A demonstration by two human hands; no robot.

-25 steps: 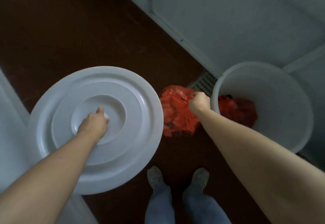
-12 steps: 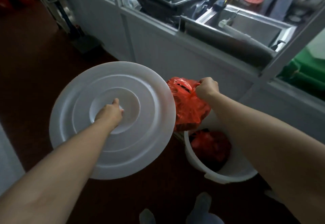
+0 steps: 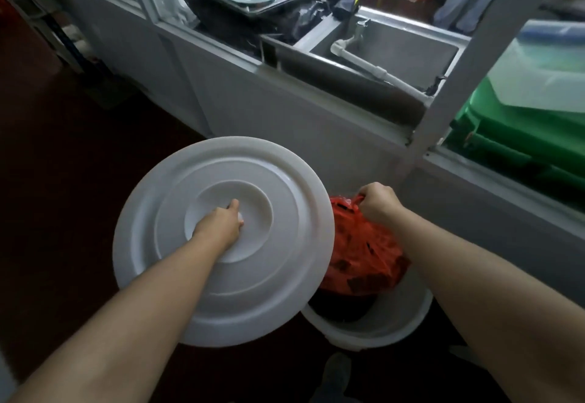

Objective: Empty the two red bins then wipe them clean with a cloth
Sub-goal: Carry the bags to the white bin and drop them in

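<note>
- The red bag (image 3: 364,257) hangs over the mouth of the bucket (image 3: 380,326), which stands on the floor.
- The right hand (image 3: 378,201) clenches the bag's top.
- The left hand (image 3: 221,225) grips the centre of the lid (image 3: 269,276), which overlaps the bag's left side.
- A sink (image 3: 408,48) lies beyond.
</note>
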